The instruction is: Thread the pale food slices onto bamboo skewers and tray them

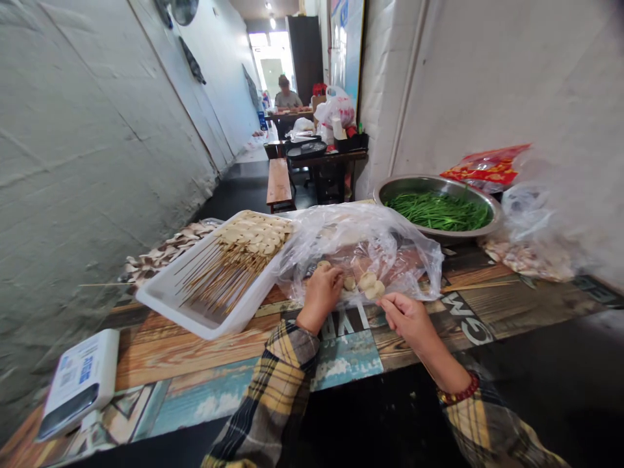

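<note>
My right hand (403,316) is closed in a pinch on a thin wooden skewer, most of which is hidden by the hand. Pale round slices (371,286) sit just past those fingertips, apparently on the skewer's end. At the mouth of a clear plastic bag (390,227), my left hand (322,294) has its fingers curled together; what they hold is hidden. Another pale slice (349,283) lies beside its fingertips. To the left, a white plastic tray (210,330) holds many skewers (214,276) threaded with pale slices (258,237).
Behind the tray lies a heap of brown-and-white pieces (170,250). A metal bowl (441,233) of green stalks stands at back right, near bagged food (536,250). A white scale-like device (80,383) occupies the left front. A person (287,97) sits at a far table.
</note>
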The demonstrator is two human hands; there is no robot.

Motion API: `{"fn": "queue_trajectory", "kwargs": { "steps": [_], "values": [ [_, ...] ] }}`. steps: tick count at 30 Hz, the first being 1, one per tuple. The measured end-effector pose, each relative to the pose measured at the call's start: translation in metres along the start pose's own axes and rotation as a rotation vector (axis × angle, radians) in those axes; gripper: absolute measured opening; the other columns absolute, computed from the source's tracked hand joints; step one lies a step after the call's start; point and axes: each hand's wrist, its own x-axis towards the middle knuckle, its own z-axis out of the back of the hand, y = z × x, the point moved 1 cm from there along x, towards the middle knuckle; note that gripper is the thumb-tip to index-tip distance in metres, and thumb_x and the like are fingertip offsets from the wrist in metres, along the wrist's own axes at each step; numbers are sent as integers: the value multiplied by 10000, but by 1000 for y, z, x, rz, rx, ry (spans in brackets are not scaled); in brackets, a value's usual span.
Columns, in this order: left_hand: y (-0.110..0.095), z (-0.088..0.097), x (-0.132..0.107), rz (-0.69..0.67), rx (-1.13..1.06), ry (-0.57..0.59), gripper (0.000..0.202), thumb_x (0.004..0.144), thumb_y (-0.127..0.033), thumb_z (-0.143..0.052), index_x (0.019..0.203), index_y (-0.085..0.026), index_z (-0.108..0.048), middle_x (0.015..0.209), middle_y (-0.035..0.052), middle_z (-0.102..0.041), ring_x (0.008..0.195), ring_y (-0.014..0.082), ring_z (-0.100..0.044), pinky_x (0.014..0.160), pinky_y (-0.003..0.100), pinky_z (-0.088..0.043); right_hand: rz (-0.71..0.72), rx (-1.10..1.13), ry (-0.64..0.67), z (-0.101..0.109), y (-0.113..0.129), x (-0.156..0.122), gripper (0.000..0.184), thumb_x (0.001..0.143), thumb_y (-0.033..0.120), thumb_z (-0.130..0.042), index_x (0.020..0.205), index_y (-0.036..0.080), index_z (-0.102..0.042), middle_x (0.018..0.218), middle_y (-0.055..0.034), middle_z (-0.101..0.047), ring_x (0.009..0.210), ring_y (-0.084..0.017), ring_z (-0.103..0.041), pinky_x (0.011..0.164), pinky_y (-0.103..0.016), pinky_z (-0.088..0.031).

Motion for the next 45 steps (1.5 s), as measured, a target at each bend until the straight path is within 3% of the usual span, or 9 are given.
{"fn": "queue_trajectory", "kwargs": {
  "steps": [4, 7, 14, 19, 27, 31, 35, 39, 45],
  "values": [
    [-10, -8, -4, -40, 247, 42, 139, 835, -199, -547, 805, -176, -680, 876, 88, -583, 879, 223, -540, 773, 330, -405, 85, -91, -21, -3, -6, -5, 315, 877, 419, -516, 696, 174, -595, 446, 56, -467, 416, -94, -412, 442, -206, -327],
    [-9, -9, -3, -47, 248, 24, 127, 830, -214, -560, 819, -178, -681, 889, 88, -579, 882, 220, -542, 779, 323, -409, 119, -131, -37, -4, -7, -5, 323, 887, 429, -514, 717, 172, -609, 446, 53, -476, 418, -99, -422, 448, -208, -337],
    [30, 14, 8, 146, 146, -211, 298, 885, -179, -436, 1034, -161, -694, 1017, 132, -661, 962, 249, -580, 870, 343, -413, 87, -53, -87, -3, -10, -5, 340, 886, 463, -508, 773, 165, -626, 472, 53, -468, 400, -93, -394, 404, -202, -304],
    [38, 16, 13, 189, 265, -137, 336, 897, -183, -414, 1098, -226, -679, 1099, 110, -663, 1028, 243, -577, 885, 323, -399, 105, -78, -91, -4, -9, -5, 332, 885, 453, -508, 784, 164, -636, 462, 52, -471, 402, -96, -405, 406, -201, -306],
    [33, 13, 17, 279, 399, -72, 270, 906, -323, -435, 922, -217, -682, 1006, 111, -643, 824, 210, -598, 685, 301, -387, 148, -133, -95, -5, -5, -4, 299, 894, 398, -492, 772, 171, -642, 458, 52, -496, 421, -107, -442, 466, -213, -350],
    [38, 13, 19, 277, 195, -172, 119, 800, -238, -570, 860, -194, -664, 916, 75, -654, 824, 192, -589, 711, 281, -396, 167, -142, -110, -5, -4, -4, 297, 888, 392, -500, 714, 181, -616, 452, 51, -510, 429, -111, -465, 483, -215, -362],
    [37, 14, 16, 361, -332, -273, 110, 706, -264, -656, 737, -166, -618, 655, -4, -597, 608, 131, -535, 596, 232, -382, 178, -132, -102, -3, -1, -4, 284, 888, 378, -502, 712, 186, -616, 447, 51, -507, 429, -114, -468, 473, -216, -353],
    [25, 17, 4, 410, -900, -223, 286, 629, -335, -738, 819, -151, -628, 617, -33, -599, 504, 81, -497, 485, 187, -325, 170, -102, -70, -8, 1, -10, 280, 886, 369, -505, 721, 179, -630, 442, 53, -496, 418, -110, -451, 465, -218, -347],
    [13, 25, -10, 427, -1209, -123, 335, 610, -337, -798, 847, -129, -683, 691, 1, -643, 558, 75, -547, 535, 195, -390, 118, -59, 15, -28, 6, -27, 276, 886, 375, -514, 741, 179, -643, 437, 57, -482, 418, -110, -450, 481, -221, -359]
  ]
}}
